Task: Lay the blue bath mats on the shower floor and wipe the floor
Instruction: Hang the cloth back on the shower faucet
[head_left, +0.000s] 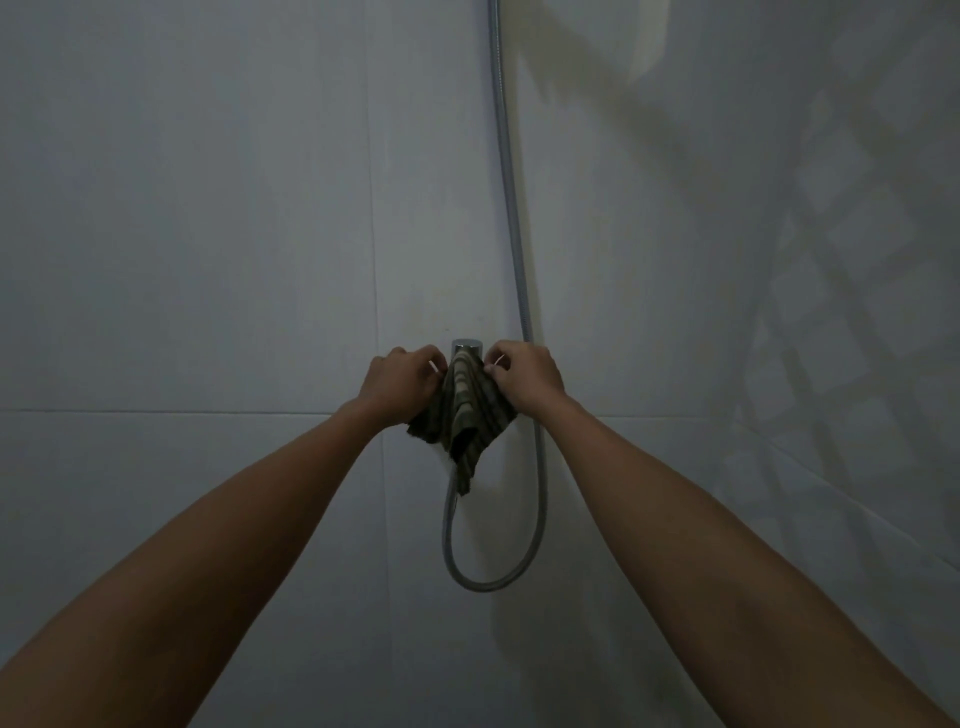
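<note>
A dark striped cloth (466, 415) hangs in folds from a round chrome knob (467, 345) on the shower wall. My left hand (402, 382) pinches the cloth's upper left edge. My right hand (524, 376) pinches its upper right edge, just beside the knob. Both arms reach straight ahead at the wall. No blue bath mat and no shower floor are in view.
A grey metal shower hose (511, 208) runs down the tiled wall (208, 234), passes behind my right hand and loops below the cloth. A second wall (831, 260) meets it at the right, with a lattice shadow across it.
</note>
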